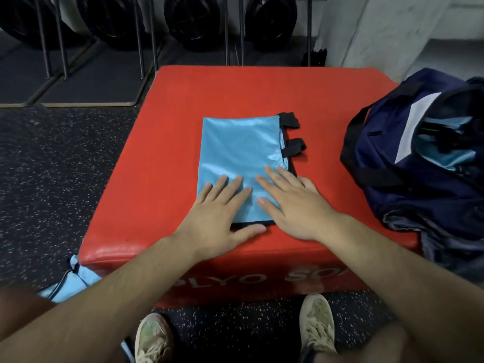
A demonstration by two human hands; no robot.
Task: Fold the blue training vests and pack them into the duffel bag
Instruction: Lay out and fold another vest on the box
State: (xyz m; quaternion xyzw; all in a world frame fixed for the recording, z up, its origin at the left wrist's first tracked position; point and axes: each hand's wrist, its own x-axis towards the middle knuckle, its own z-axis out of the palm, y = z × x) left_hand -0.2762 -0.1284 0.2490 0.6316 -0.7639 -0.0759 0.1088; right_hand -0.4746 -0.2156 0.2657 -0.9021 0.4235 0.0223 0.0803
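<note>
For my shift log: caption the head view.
Left hand and right hand press flat on a folded light-blue training vest atop a red padded plyo box, open navy duffel bag beside it.

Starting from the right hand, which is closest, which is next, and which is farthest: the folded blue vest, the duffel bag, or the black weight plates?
1. Folded blue vest: right under the right hand, touching it.
2. Duffel bag: off to the right side.
3. Black weight plates: far back, on the rack.

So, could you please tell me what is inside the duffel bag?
In the open duffel bag, light blue fabric with black trim shows. How many pieces, and anything beneath, is hidden by its walls.
</note>
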